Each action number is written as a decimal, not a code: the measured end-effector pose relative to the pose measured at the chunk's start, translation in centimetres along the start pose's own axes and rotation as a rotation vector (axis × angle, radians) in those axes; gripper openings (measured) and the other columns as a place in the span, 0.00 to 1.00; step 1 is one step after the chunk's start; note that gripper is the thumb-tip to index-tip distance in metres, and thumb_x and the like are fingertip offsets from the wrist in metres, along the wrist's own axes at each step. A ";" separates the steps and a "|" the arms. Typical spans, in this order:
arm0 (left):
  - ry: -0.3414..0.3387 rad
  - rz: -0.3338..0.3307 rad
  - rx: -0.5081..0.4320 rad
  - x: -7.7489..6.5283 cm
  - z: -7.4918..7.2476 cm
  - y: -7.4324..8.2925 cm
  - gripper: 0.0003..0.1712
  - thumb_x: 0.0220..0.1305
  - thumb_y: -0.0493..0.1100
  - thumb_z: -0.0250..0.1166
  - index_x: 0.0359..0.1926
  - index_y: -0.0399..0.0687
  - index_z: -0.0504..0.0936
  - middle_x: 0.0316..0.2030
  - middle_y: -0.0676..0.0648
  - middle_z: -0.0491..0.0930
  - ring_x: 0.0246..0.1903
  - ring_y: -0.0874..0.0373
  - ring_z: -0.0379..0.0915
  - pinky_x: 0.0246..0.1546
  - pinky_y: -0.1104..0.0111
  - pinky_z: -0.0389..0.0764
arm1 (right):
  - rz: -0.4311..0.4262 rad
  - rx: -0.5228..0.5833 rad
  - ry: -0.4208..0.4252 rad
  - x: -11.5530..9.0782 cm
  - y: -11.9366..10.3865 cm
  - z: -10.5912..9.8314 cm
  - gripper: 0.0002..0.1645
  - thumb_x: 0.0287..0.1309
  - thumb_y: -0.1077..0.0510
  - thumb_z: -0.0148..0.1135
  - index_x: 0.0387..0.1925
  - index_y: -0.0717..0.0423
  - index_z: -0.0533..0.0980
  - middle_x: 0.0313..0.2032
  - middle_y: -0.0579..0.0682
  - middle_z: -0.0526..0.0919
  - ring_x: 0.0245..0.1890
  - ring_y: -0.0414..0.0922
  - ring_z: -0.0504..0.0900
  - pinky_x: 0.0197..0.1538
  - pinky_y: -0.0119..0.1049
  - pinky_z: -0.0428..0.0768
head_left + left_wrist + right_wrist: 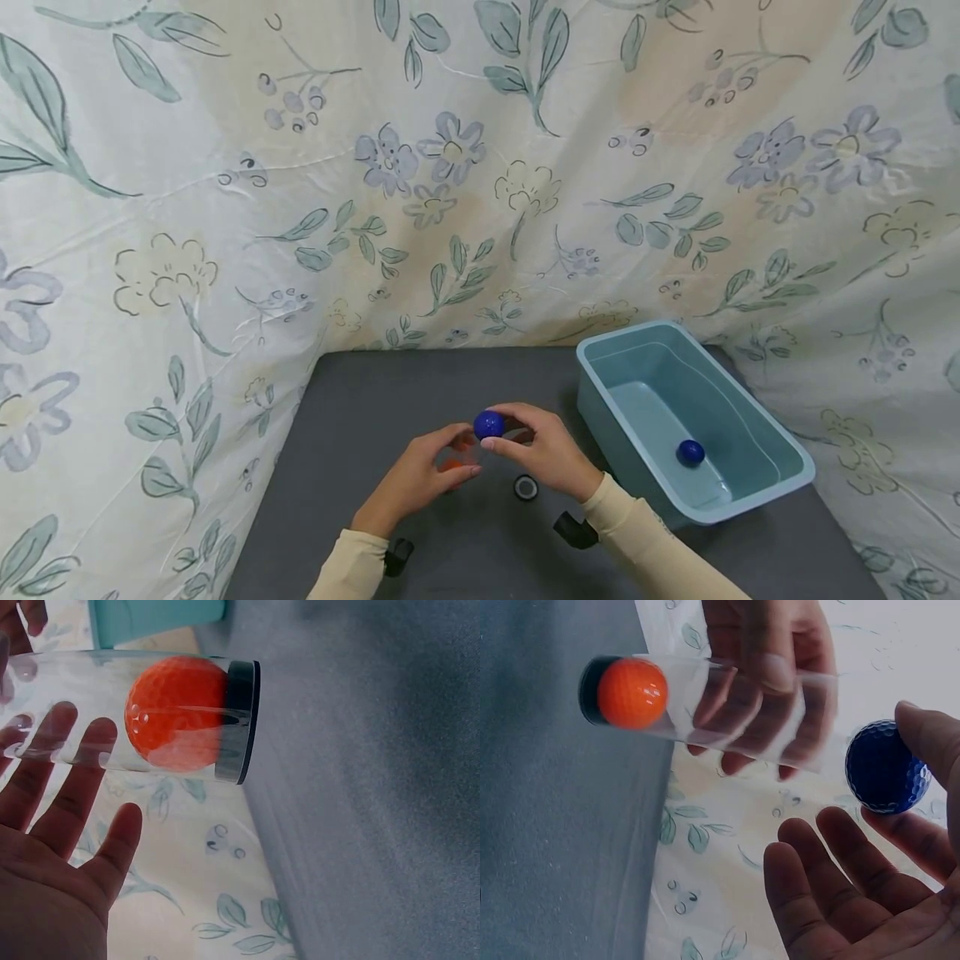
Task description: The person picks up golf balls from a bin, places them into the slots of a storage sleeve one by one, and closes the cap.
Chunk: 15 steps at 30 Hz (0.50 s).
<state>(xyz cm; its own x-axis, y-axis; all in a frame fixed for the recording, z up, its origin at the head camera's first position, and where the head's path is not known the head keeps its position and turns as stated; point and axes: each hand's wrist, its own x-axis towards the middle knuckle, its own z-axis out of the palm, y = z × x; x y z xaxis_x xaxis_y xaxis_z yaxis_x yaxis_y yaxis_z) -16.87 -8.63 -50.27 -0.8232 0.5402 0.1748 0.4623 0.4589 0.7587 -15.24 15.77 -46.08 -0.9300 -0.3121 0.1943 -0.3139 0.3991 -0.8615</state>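
My left hand (416, 479) grips a clear tube (90, 675), its fingers around the side. Inside the tube, an orange golf ball (176, 712) lies against the black cap (238, 724) that closes the end nearer the table. My right hand (547, 454) pinches a blue golf ball (489, 425) between thumb and finger, its other fingers spread in the right wrist view. This ball (887, 766) is just off the tube's other end, with a small gap between them. In the head view the left fingers hide most of the tube.
A light-blue bin (626, 442) stands on the right of the dark grey table (360, 400), with another blue golf ball (690, 452) on its floor. A small round black cap (526, 487) lies on the table below the hands. Flowered cloth (450, 275) hangs behind and at the sides.
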 end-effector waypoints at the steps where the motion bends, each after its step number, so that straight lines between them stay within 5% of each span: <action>1: 0.002 0.005 -0.007 0.1 0.0 0.0 0.29 0.67 0.61 0.69 0.67 0.68 0.75 0.55 0.61 0.83 0.54 0.62 0.81 0.55 0.55 0.84 | -0.002 0.002 -0.006 0.1 0.0 0.1 0.26 0.63 0.41 0.72 0.60 0.42 0.80 0.54 0.43 0.86 0.48 0.43 0.87 0.49 0.39 0.87; 15: 0.031 0.031 -0.010 0.9 0.3 0.3 0.27 0.69 0.61 0.68 0.66 0.75 0.74 0.56 0.65 0.82 0.54 0.68 0.80 0.57 0.59 0.83 | -0.045 0.005 -0.094 0.6 1.1 0.7 0.29 0.64 0.42 0.71 0.64 0.44 0.79 0.55 0.45 0.85 0.50 0.43 0.86 0.47 0.37 0.87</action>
<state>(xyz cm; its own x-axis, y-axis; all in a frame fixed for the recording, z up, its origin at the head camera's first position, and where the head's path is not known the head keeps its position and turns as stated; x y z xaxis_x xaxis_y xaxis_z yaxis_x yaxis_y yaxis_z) -17.37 -7.80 -50.12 -0.8182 0.5322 0.2173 0.4846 0.4352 0.7588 -15.99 15.40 -47.20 -0.8928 -0.4094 0.1878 -0.3536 0.3785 -0.8554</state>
